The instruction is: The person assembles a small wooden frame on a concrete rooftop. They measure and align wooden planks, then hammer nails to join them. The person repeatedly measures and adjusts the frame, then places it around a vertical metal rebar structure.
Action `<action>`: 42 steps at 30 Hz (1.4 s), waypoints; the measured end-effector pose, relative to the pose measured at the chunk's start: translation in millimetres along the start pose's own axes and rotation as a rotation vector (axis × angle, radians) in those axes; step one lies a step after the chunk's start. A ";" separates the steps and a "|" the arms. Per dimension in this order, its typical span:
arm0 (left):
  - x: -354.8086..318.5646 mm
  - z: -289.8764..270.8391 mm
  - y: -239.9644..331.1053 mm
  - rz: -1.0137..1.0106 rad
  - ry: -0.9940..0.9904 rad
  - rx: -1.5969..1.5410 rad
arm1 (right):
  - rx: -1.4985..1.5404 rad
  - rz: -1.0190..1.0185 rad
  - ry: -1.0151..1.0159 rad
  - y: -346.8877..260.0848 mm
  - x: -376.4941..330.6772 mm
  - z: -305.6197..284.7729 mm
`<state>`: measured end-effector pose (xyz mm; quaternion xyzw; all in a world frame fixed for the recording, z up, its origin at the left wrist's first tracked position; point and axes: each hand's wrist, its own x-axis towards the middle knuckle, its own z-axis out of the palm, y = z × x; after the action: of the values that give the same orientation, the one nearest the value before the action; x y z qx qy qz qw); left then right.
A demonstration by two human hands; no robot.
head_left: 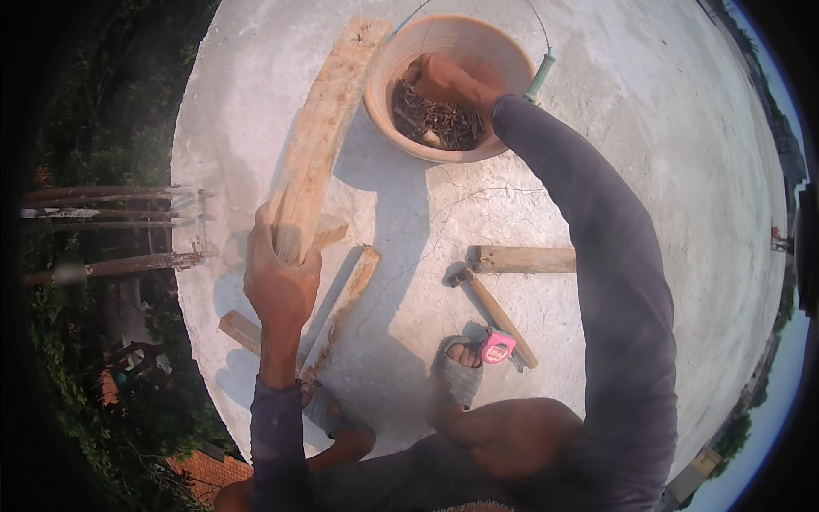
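My left hand (281, 273) is wrapped round the lower end of a long wooden plank (328, 128), which slants up and away to the right. The plank's far end comes close to the rim of an orange-brown bucket (380, 94). My right hand (448, 81) reaches down into that bucket, over a heap of dark, thin pieces that look like nails (437, 124). Its fingertips are turned away from view, so whether they grip anything is not visible. A claw hammer (499, 316) with a wooden handle and a pink tape measure (497, 347) lie beside my foot.
Several wooden pieces lie on the concrete slab (708, 213): a narrow strip (341, 311), a short block (241, 331) and a thick piece (525, 259). The bucket has a wire handle with a green grip (539, 78). Rusty rods (111, 269) jut from the slab's left edge, beyond which trees show below.
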<state>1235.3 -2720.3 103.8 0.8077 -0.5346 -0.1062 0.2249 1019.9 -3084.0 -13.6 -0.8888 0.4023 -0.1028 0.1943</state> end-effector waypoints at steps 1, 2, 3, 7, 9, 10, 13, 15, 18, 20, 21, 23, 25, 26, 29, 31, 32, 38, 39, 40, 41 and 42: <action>-0.7 0.1 0.2 0.010 0.002 -0.027 | -0.010 0.011 0.010 -0.3 -0.8 2.9; -1.1 0.6 0.5 -0.006 0.002 0.007 | 0.053 0.008 0.048 -0.7 -1.4 5.3; -1.6 1.3 0.7 -0.005 0.024 0.014 | 0.103 0.024 0.094 -1.0 -3.2 8.1; -1.7 3.7 3.7 0.006 0.064 0.021 | -0.028 -0.060 0.122 -3.8 0.0 21.5; -0.9 4.4 6.2 -0.027 0.040 0.032 | -0.119 -0.094 0.113 -6.8 4.5 26.1; -0.3 4.5 7.4 -0.036 0.036 0.004 | -0.155 -0.106 0.109 -8.1 6.2 26.0; 1.4 3.2 9.1 -0.014 0.040 0.047 | -0.067 0.033 0.034 -13.0 6.2 18.6; 1.5 2.0 8.9 0.022 0.044 0.067 | -0.142 -0.002 -0.013 -12.1 1.8 6.7; 1.0 1.2 8.0 0.028 0.043 0.087 | 0.048 0.015 0.034 -7.3 -6.5 -7.9; 0.7 0.9 8.1 0.021 0.038 0.092 | 0.118 -0.107 0.102 -6.9 -9.1 -9.3; 1.0 0.7 8.4 0.022 0.036 0.090 | 0.073 -0.241 0.120 -7.5 -9.6 -7.6; 1.9 0.9 9.5 0.028 0.029 0.092 | 0.059 -0.385 0.108 -6.8 -11.7 0.1; 2.7 1.1 10.6 0.028 0.026 0.101 | 0.131 -0.407 -0.007 -3.4 -12.1 13.0; 3.0 1.2 11.1 0.034 0.030 0.100 | 0.053 -0.427 0.020 0.5 -11.6 21.1; 2.4 1.5 11.3 0.045 0.034 0.096 | -0.021 -0.449 -0.040 24.3 0.9 44.8; 2.2 1.4 10.4 0.050 0.028 0.086 | 0.126 -0.518 -0.015 43.1 14.1 65.8; 2.2 1.3 9.7 0.070 0.029 0.089 | 0.313 -0.409 -0.146 49.6 24.1 74.7; 3.3 -1.5 8.9 0.076 -0.021 0.074 | 0.049 -0.453 -0.166 47.2 18.8 63.0; 3.4 -1.8 9.2 0.071 -0.025 0.071 | -0.017 -0.454 -0.123 42.6 11.2 48.8; 3.7 -2.2 9.7 0.073 -0.025 0.070 | -0.058 -0.447 -0.079 37.2 6.5 35.2; 3.8 -2.7 10.0 0.061 -0.032 0.063 | -0.076 -0.428 -0.032 33.0 3.3 22.4; 3.9 -3.1 10.3 0.058 -0.034 0.056 | -0.073 -0.403 0.007 28.8 0.3 13.5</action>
<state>1229.8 -2726.4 111.7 0.7960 -0.5642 -0.0984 0.1959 1005.3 -3097.9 -38.1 -0.9573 0.2205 -0.1281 0.1362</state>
